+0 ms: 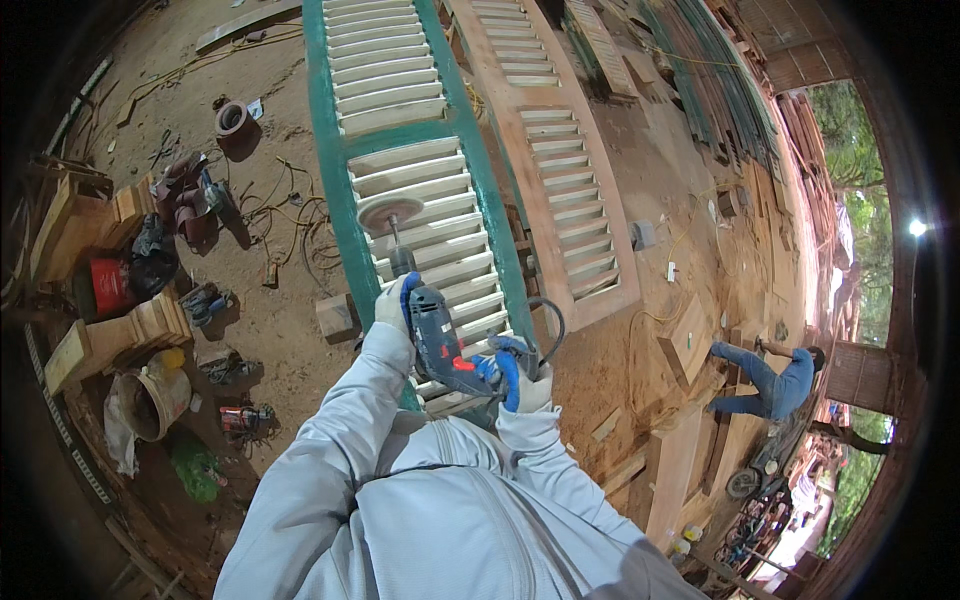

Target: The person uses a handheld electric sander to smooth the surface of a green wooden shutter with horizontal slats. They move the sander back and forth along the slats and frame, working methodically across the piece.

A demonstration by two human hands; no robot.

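I hold a blue power drill [437, 335] with both gloved hands. My left hand [392, 303] wraps the front of its body near the chuck. My right hand [518, 372] grips the rear handle. A round sanding disc [389, 213] on the drill's shaft rests on the slats of a green-framed louvred shutter [470, 150] that lies flat in front of me. The drill's cable loops off to the right of my right hand.
A bare wooden louvred shutter [560, 150] lies beside the green one. Tools, cables, a red can [108, 285] and a bucket [160, 400] litter the dirt floor at left. Another person [775, 380] crouches at right among stacked timber and planks.
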